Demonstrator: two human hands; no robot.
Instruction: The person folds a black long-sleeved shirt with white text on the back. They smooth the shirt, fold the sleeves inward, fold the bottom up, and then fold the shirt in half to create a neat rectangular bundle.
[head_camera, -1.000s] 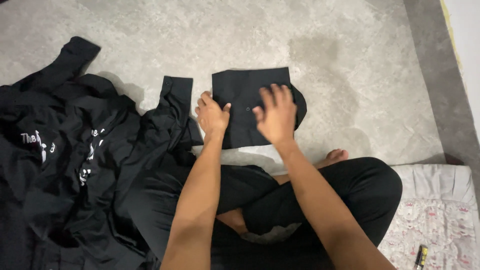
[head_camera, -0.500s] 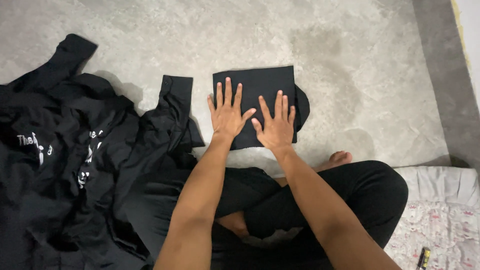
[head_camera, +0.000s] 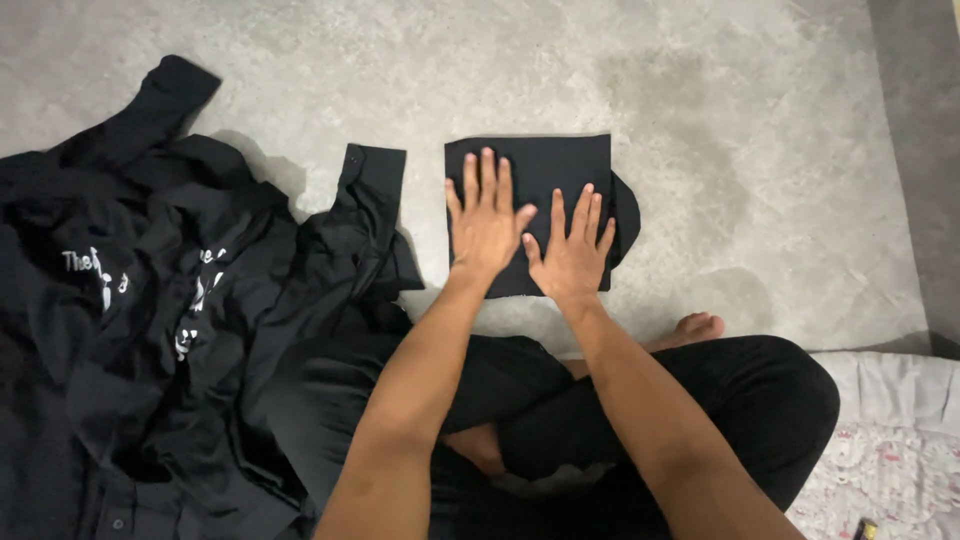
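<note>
- On the grey concrete floor (head_camera: 700, 120), directly ahead of the seated person, lies a folded black garment (head_camera: 545, 165), squared into a neat rectangle with one rounded edge protruding at its right side.
- Left hand (head_camera: 485, 220): open, palm down, fingers extended and slightly spread, lying flat on the left half of the folded garment. Nothing gripped.
- Right hand (head_camera: 570, 255): open, palm down, fingers spread, flat on the lower right portion of the same garment, just beside the left hand; the thumbs nearly meet.
- Pile of unfolded black clothing (head_camera: 170, 330) occupies the left side; some pieces carry white print. One cuffed sleeve (head_camera: 372, 190) extends toward the folded garment, near but apart from it.
- Person sits cross-legged in black trousers (head_camera: 740, 420); a bare foot (head_camera: 690, 328) shows at right.
- Pale patterned mat (head_camera: 890, 450) lies at lower right.
</note>
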